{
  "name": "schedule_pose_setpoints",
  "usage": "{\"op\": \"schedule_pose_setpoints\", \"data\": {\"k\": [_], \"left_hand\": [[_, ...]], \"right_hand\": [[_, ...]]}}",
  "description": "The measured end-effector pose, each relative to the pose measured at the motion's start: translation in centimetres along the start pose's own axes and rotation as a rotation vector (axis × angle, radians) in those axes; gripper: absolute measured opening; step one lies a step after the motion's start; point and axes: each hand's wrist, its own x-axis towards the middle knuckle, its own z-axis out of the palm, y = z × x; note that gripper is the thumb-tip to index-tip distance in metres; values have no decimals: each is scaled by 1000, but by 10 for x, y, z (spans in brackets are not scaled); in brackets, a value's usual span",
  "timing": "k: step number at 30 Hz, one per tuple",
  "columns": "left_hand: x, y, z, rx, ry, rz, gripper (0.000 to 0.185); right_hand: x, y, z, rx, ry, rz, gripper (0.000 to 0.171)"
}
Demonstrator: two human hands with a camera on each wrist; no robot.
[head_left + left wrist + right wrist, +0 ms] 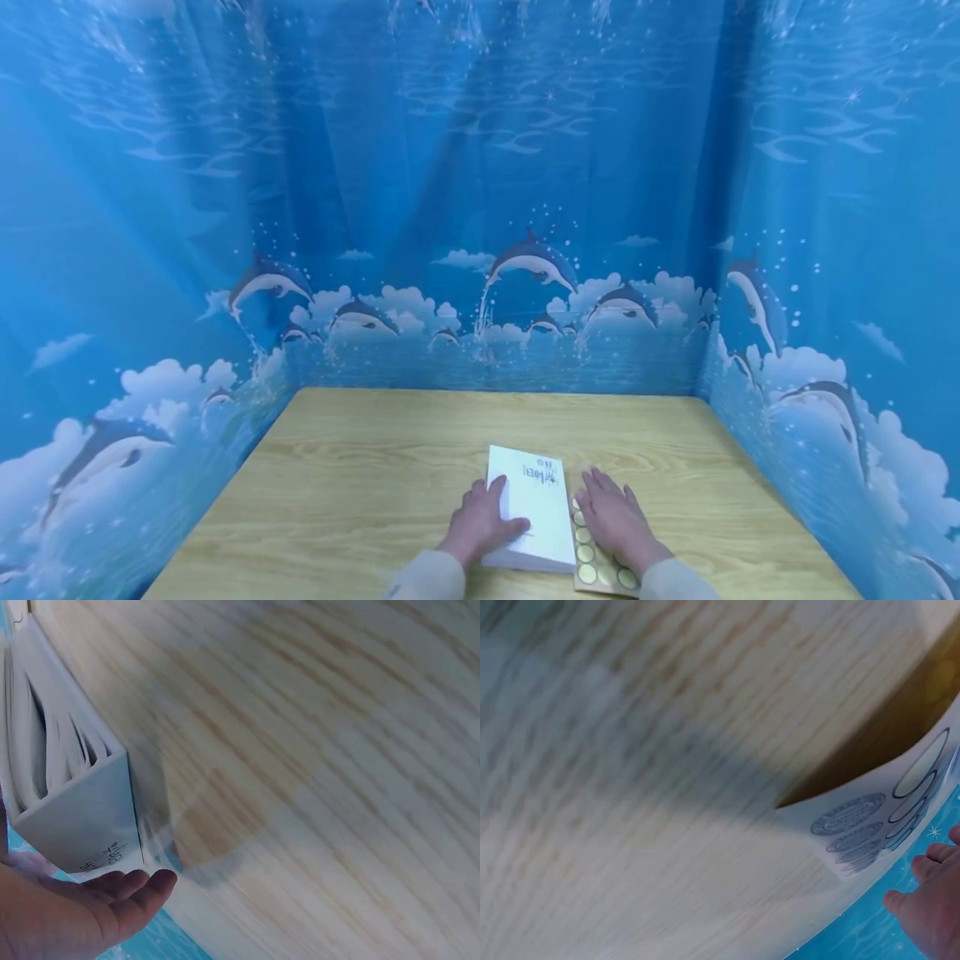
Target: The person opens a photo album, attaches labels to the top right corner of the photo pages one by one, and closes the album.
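Observation:
A white pack of envelopes [536, 508] with printed characters lies near the front edge of the wooden table [360, 467]. My left hand [480, 521] rests against its left side, thumb lying over the top face. The left wrist view shows the pack's open end [75, 810] and my straight left fingers [120, 889] beside it. To the right of the pack lies a brown sheet of round pale stickers [592, 567]. My right hand [615, 521] lies flat on that sheet, fingers straight. In the blurred right wrist view a corner of the sticker sheet [885, 817] shows, with my right fingers [930, 900] below it.
Blue curtains printed with dolphins [525, 267] and clouds close off the table at the back and on both sides. Bare wood stretches to the left of and behind the pack.

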Motion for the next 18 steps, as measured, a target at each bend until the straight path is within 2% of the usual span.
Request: {"op": "schedule_pose_setpoints", "data": {"k": [5, 11, 18], "left_hand": [[-2, 0, 5, 29, -21, 15, 85], [0, 2, 9, 72, 2, 18, 85], [4, 6, 3, 56, 0, 33, 80]], "right_hand": [[-3, 3, 1, -2, 1, -7, 55], [-5, 5, 1, -17, 1, -20, 58], [-2, 6, -4, -43, 11, -33, 59]]}}
